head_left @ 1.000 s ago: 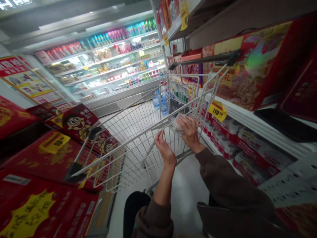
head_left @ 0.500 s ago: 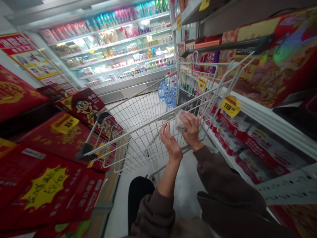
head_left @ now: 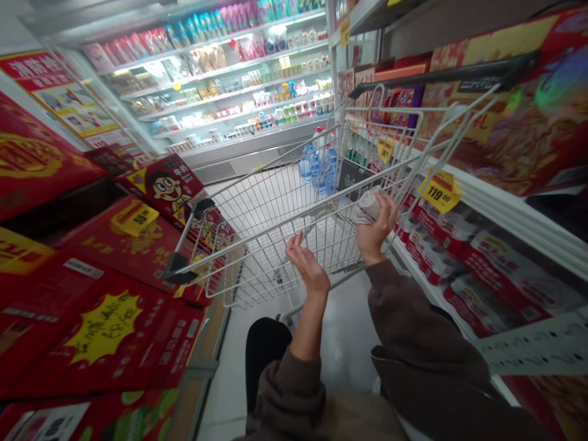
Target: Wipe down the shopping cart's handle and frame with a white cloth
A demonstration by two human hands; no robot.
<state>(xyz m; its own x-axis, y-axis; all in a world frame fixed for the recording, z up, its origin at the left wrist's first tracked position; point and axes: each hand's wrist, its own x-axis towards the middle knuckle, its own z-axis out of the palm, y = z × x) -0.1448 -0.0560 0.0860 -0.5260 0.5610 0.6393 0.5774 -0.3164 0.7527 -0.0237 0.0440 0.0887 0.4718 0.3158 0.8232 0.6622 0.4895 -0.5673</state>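
Observation:
A white wire shopping cart [head_left: 257, 208] lies tipped on its side in the aisle, its dark handle [head_left: 445, 75] up at the right. My right hand [head_left: 374, 229] is closed round a crumpled whitish cloth [head_left: 366, 207] and presses it against the cart's wire frame. My left hand [head_left: 307, 266] hovers just left of it, fingers loosely apart, holding nothing and close to the wire mesh. Both arms wear brown sleeves.
Red gift boxes [head_left: 92, 294] are stacked along the left. Shelves with red packs [head_left: 459, 245] and a yellow 119.00 price tag [head_left: 438, 191] run along the right. A lit chiller [head_left: 229, 79] and water bottles [head_left: 316, 165] stand beyond the cart.
My right hand has moved up and to the right along the cart frame with the cloth. My left hand has come off the wire. The view has shifted slightly.

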